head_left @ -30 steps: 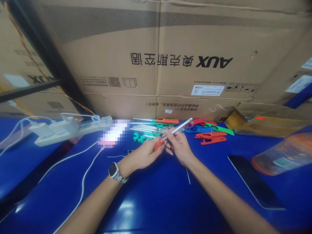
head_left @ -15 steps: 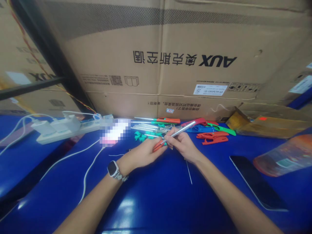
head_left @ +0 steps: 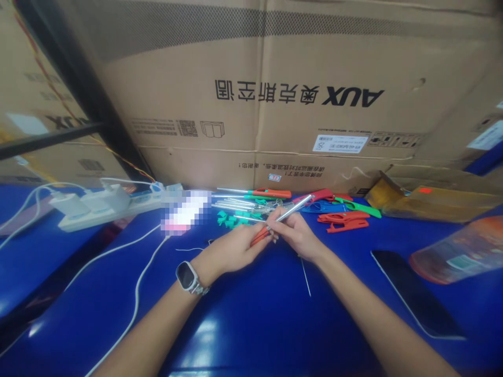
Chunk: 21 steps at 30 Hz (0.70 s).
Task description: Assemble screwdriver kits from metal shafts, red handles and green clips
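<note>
In front of me, both hands are on a long-necked lighter (head_left: 295, 206) with a red handle and a silver metal tube that slants up to the right. My left hand (head_left: 231, 250) is closed round the red handle. My right hand (head_left: 295, 235) pinches the lighter where tube meets handle; its fingers partly hide that joint. Below the right hand a thin metal rod (head_left: 305, 277) sticks out toward me; its upper end is hidden. Just beyond the hands lie loose silver tubes (head_left: 234, 203), small green plastic parts (head_left: 231, 217) and another red lighter (head_left: 274, 193).
Red handle shells (head_left: 346, 225), a green shell (head_left: 365, 208) and blue shells (head_left: 320, 206) lie to the right. A phone (head_left: 412, 293) and a plastic jar (head_left: 463, 254) are farther right. On the left are a power strip (head_left: 74, 220) and white cables. A large carton (head_left: 188, 94) stands behind.
The left hand and wrist have turned slightly and shifted a little right. The lighter's tube tip has moved slightly left. Both hands keep their hold.
</note>
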Available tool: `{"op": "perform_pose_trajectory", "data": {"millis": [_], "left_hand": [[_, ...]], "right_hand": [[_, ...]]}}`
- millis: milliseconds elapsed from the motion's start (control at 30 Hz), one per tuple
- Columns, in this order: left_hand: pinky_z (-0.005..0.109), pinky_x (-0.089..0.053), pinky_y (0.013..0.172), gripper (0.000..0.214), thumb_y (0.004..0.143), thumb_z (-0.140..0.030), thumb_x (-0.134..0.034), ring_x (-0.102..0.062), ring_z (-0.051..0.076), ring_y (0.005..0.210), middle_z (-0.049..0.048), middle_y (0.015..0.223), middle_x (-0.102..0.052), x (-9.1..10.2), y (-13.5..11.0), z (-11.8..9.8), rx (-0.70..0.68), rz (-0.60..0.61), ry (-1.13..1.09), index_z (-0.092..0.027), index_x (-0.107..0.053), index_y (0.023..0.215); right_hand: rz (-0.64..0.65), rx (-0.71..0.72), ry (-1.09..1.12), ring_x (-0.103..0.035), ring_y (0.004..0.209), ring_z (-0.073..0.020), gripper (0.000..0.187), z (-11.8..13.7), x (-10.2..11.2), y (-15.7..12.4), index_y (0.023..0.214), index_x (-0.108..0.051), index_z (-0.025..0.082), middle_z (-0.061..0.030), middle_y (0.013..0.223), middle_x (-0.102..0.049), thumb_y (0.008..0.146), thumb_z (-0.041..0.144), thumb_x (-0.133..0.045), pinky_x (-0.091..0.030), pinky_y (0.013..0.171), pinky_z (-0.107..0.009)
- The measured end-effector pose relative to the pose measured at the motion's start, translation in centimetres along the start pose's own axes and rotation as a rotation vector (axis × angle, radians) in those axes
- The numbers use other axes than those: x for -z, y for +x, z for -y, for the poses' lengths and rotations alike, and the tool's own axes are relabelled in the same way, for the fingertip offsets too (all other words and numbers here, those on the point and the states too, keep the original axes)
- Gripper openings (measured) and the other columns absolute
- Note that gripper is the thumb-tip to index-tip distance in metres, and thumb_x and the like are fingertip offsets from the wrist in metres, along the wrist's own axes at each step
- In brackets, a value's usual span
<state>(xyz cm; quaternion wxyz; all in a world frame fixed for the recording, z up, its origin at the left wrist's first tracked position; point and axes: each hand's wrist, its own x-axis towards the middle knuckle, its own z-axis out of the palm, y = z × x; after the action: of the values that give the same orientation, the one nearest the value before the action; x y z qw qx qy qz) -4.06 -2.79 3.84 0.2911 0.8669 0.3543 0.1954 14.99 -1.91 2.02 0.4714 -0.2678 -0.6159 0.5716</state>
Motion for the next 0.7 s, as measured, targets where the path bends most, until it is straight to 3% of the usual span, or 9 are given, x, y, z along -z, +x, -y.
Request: {"op": "perform_pose_trajectory", "data": {"millis": [467,600,700], "left_hand": [[0.029,-0.04,0.063,0.033,0.099,-0.044,-0.041,-0.047,0.012,0.062,-0.0019,0.071,-0.055,-0.2,0.2,0.1,-0.013,-0.014,-0.127,-0.018,-0.058,0.087],[0.027,-0.039,0.062,0.035,0.099,-0.045,-0.041,-0.045,0.012,0.062,-0.0025,0.072,-0.054,-0.1,0.3,0.2,-0.018,-0.001,-0.181,-0.018,-0.057,0.085],[0.027,-0.037,0.059,0.035,0.099,-0.047,-0.041,-0.046,0.012,0.061,-0.0025,0.071,-0.054,-0.2,0.2,0.2,0.019,0.014,-0.143,-0.018,-0.056,0.085]], "right_hand": [[-0.187,0.02,0.047,-0.044,0.058,-0.0117,0.029,-0.1,-1.6,-0.2,0.073,-0.055,0.02,0.0035,0.064,-0.05,0.079,0.043,-0.072,-0.036,0.057,-0.026],[-0.192,-0.028,0.153,-0.043,0.058,-0.0116,0.029,-0.1,-1.7,-0.3,0.074,-0.052,0.021,0.0038,0.066,-0.049,0.079,0.042,-0.072,-0.036,0.055,-0.025],[-0.152,-0.002,0.084,-0.045,0.059,-0.0118,0.029,-0.1,-1.3,-0.3,0.075,-0.053,0.02,0.0032,0.066,-0.051,0.082,0.043,-0.07,-0.037,0.056,-0.026]]}}
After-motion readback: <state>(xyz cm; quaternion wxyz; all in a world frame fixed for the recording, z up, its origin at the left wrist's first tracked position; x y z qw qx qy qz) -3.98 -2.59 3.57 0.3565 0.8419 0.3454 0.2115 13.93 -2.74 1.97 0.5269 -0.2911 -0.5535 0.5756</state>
